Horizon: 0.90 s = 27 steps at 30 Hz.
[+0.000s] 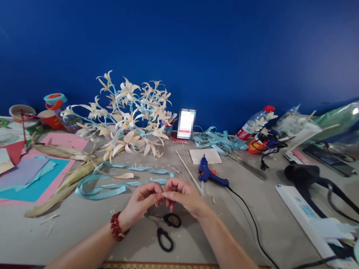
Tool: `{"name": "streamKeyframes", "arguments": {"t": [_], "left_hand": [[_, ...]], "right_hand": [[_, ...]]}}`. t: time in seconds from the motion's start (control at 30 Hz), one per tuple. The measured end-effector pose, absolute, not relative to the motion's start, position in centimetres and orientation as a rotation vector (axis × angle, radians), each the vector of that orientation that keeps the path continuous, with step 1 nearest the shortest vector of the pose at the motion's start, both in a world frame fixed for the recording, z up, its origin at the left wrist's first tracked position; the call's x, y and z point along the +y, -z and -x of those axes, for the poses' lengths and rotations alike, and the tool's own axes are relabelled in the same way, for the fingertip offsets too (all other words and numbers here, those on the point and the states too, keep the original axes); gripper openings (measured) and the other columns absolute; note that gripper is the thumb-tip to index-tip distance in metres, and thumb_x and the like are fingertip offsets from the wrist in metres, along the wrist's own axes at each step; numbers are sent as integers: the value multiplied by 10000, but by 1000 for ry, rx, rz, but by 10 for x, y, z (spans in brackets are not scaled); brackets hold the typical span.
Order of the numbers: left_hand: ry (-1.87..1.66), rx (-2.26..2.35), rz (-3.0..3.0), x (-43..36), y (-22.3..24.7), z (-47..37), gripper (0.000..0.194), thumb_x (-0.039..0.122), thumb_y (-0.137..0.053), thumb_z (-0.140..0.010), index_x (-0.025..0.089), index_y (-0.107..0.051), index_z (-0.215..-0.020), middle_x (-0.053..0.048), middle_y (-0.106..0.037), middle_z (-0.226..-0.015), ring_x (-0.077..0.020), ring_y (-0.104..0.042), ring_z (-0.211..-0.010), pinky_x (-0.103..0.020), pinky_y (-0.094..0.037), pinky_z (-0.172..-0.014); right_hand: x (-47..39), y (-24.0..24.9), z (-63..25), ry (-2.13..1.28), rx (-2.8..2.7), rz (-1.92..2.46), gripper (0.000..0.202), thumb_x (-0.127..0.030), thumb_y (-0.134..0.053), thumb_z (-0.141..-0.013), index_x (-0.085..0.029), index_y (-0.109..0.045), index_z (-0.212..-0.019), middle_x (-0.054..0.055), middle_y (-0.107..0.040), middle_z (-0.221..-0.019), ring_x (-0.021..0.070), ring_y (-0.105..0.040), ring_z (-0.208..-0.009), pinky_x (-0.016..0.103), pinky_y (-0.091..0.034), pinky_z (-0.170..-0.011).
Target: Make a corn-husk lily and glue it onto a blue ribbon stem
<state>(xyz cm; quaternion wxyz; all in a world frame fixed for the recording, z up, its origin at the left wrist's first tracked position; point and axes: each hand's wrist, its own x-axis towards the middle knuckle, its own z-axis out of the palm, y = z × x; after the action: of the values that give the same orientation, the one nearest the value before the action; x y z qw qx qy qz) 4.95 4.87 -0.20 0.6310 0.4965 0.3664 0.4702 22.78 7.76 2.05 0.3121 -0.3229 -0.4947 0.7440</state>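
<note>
My left hand (141, 199), with a red bead bracelet (117, 227) at the wrist, meets my right hand (185, 196) fingertip to fingertip above the table. Both hands are closed in a pinch; whatever lies between the fingers is too small or too hidden to name. Open scissors (165, 239) with black handles lie just beneath them. Light-blue ribbon (97, 194) loops across the table left of my left hand. To the right of my right hand stands a blue hot glue gun (212, 177) on the table. A thin stick (185, 167) lies beyond the fingers.
White husk-like flowers on blue stems (131, 108) stand at the back left. Dried husks (83, 180) and coloured paper (51, 181) lie left. A white power strip (304, 218), a black cable (253, 222), a bottle (253, 122) and a phone (331, 160) occupy the right side.
</note>
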Motion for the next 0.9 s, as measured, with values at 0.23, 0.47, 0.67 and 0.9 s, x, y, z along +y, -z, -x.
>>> {"name": "streamKeyframes", "arguments": {"t": [0.23,0.47,0.67,0.9], "left_hand": [[-1058,673,-940,47,1,-49,239,332,-769,-695,158,-617,-631,6,-580,-595,-111,-484,-529,-233,-374,-516],[-1120,565,-953,48,-7,-49,270,398,-684,-738,167,-612,-617,-14,-525,-546,-153,-473,-567,-295,-398,-600],[-1091,678,-1076,46,-3,-46,213,360,-708,-772,163,-629,-793,-25,-568,-715,-144,-500,-631,-262,-401,-597],[-1015,776,-1228,47,-2,-45,231,350,-687,-812,153,-605,-723,-2,-545,-646,-109,-457,-568,-227,-362,-546]], "right_hand": [[74,-16,-224,-2249,-1091,672,196,-257,-729,-734,-145,-569,-728,-32,-638,-526,75,-555,-390,161,-480,-416],[74,-17,-227,-2341,-946,530,212,-259,-737,-738,-144,-558,-726,-23,-642,-521,74,-549,-363,166,-490,-409],[76,-17,-226,-2265,-1041,651,219,-281,-747,-733,-142,-577,-729,-20,-657,-540,73,-559,-387,162,-493,-414],[71,-22,-229,-2063,-1285,775,197,-284,-736,-739,-140,-601,-747,-9,-667,-600,83,-602,-500,168,-486,-485]]}}
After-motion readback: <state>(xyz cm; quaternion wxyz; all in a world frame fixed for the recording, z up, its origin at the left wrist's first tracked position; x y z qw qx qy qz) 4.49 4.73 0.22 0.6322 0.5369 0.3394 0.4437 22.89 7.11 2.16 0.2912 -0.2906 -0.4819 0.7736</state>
